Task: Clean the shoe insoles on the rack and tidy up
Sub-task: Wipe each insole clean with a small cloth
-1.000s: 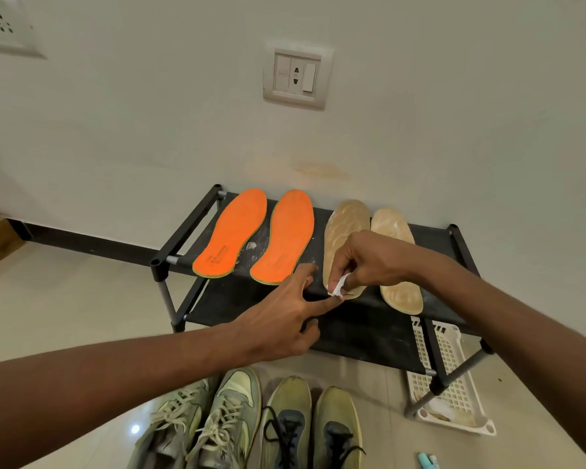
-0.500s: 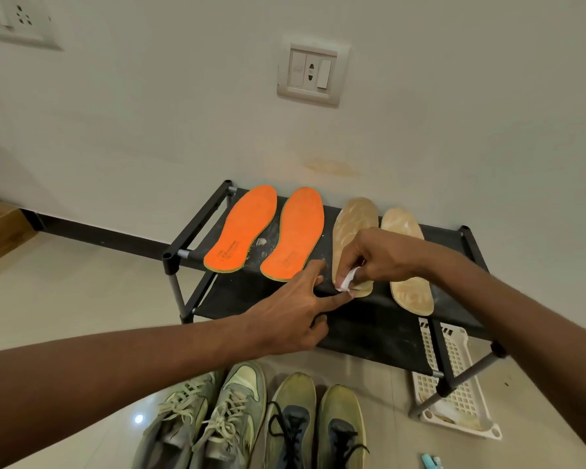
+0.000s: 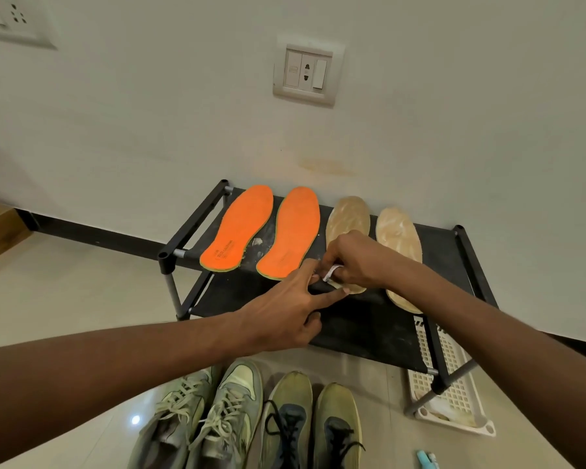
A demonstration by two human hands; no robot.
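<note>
**At the middle of the frame, a thin tan insole is worked at its heel**

At the centre of the frame, the heel of the left tan insole (image 3: 347,221) is being wiped with a small white wipe (image 3: 331,273), pinched in the curled fingers of the right hand (image 3: 352,262). The left hand (image 3: 285,314) is laid out with two fingers straight, their tips pressed at the insole's heel edge; nothing is gripped by it. All four insoles are lying flat on the rack (image 3: 447,265): two orange insoles (image 3: 239,228) to the left, the second tan insole (image 3: 400,245) to the right. A thin, light, bendy sheet is judged here, easily slid by a wipe stroke, so it is best pinned flat or lifted by its edge at the heel. Four shoes (image 3: 244,418) are lined up along the bottom of the frame.
</note>
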